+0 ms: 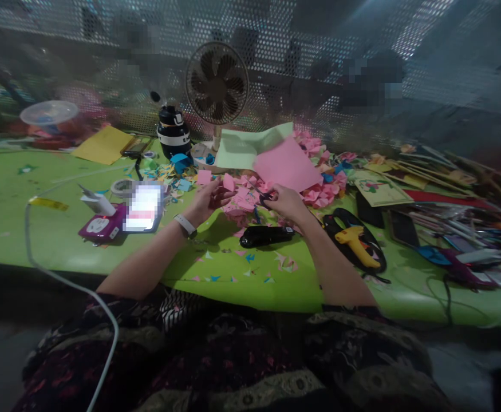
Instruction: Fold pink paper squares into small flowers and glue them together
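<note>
My left hand (207,201) is raised over the green table (39,229), its fingers pinched on a small folded pink paper piece (228,182). My right hand (282,201) is closed around the dark handles of scissors (264,198), close to that piece. Between and behind both hands lies a heap of folded pink paper pieces (323,191). A large pink sheet (287,163) leans just beyond the right hand. A black stapler-like tool (266,235) lies on the table below my hands.
A yellow glue gun (357,243) lies right of my right arm. A phone (144,208) and a tape roll (121,186) sit to the left. A small fan (216,84) and a black jar (173,131) stand behind. Paper scraps (241,266) litter the front edge. A white cable (61,280) crosses at left.
</note>
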The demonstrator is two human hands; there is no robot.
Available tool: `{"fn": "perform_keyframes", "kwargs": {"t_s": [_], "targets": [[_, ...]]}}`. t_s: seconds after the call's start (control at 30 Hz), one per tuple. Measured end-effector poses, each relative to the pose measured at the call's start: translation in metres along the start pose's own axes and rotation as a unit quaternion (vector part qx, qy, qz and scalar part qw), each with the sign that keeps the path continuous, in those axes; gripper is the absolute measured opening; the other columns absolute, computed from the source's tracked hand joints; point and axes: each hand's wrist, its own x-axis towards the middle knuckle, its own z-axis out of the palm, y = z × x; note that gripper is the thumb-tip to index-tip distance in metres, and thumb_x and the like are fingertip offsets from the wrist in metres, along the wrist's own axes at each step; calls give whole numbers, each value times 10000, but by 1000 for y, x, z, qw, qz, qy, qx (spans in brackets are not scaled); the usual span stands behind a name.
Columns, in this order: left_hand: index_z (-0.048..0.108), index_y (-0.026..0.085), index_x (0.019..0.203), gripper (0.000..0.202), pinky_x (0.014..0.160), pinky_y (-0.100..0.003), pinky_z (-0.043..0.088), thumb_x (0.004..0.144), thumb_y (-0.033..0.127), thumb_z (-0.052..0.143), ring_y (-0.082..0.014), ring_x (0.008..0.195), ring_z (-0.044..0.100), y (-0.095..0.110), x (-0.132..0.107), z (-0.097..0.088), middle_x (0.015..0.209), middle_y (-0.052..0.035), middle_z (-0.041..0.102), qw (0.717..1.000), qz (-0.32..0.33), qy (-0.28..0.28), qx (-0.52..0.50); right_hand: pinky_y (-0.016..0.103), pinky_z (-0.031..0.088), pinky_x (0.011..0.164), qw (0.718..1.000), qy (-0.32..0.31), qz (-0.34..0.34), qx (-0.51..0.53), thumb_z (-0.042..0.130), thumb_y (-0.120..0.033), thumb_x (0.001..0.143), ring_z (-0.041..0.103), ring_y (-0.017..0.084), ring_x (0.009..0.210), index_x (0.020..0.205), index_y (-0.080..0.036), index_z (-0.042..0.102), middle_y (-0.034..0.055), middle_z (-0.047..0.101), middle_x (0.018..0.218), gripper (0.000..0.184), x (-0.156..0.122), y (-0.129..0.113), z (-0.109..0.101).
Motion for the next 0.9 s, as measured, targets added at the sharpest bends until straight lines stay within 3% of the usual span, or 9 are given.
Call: {"fn": "perform_keyframes", "kwargs": {"t_s": [0.1, 0.23, 0.4, 0.53, 0.77, 0.9], "targets": [[659, 180, 887, 197, 686, -218, 603, 810, 342, 741, -172, 854, 772, -1, 1, -1, 831, -56, 761, 1000, -15, -16, 3, 281, 352, 614, 997, -14, 4, -72, 680, -382, 823, 638, 215, 748, 1029, -183, 687, 59, 727, 819, 286, 2, 3, 2], [648, 206, 836, 228, 709, -266, 623, 804, 411, 743, -208, 914, 772, -2, 3, -4, 784, -45, 749, 1000, -23, -19, 2, 290, 383, 651, 993, -16, 14, -116, 669, -374, 838, 664, 240, 805, 1091, -186, 694, 72, 750, 845, 317, 2, 5, 3], [660, 204, 814, 246, 715, -290, 631, 820, 441, 727, -215, 869, 774, -2, 3, -4, 780, -63, 758, 999, -39, -19, 5, 300, 397, 667, 988, -13, 19, -151, 673, -388, 845, 683, 266, 895, 1112, -190, 697, 103, 768, 955, 333, 3, 9, 6], [697, 186, 862, 172, 720, -281, 630, 842, 357, 687, -198, 823, 769, -1, 0, -2, 793, -78, 774, 998, -55, -18, -12, 305, 400, 668, 987, -18, 23, -161, 668, -391, 853, 689, 276, 926, 1102, -188, 692, 109, 768, 974, 321, 6, 15, 10], [677, 181, 777, 107, 834, -293, 630, 822, 276, 653, -176, 829, 764, -1, 1, -2, 759, -57, 762, 998, -37, -30, -28, 330, 449, 752, 983, -24, 37, -179, 687, -395, 844, 677, 295, 1011, 1105, -171, 686, 149, 738, 1097, 344, 7, 17, 13], [677, 141, 783, 82, 828, -221, 611, 818, 128, 604, -135, 791, 751, 1, -3, 0, 790, -73, 766, 996, -57, -38, -59, 336, 455, 752, 979, -45, 55, -193, 683, -433, 848, 680, 312, 1023, 1119, -162, 689, 161, 740, 1089, 383, 8, 18, 14]]}}
